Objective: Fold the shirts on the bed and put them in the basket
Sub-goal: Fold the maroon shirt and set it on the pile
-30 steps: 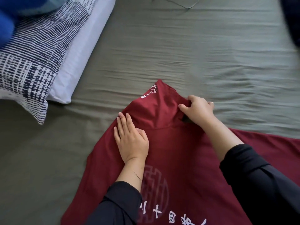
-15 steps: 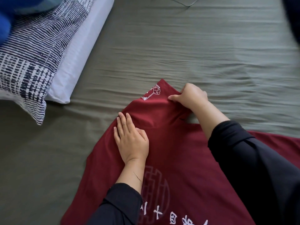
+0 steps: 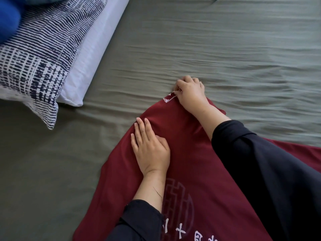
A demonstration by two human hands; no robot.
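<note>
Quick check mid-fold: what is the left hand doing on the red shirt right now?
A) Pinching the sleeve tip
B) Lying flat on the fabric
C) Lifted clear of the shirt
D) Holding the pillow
B: the left hand lies flat with fingers straight on the red shirt, while the right hand grips the sleeve tip.

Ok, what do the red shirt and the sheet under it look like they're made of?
The red shirt looks like soft matte knit, likely cotton jersey: it drapes limply, bunches under the right hand, and carries a flat white print. The left hand lies flat on it. The grey-green sheet looks like thin woven cotton or a blend, matte, with fine rippling creases.
</note>
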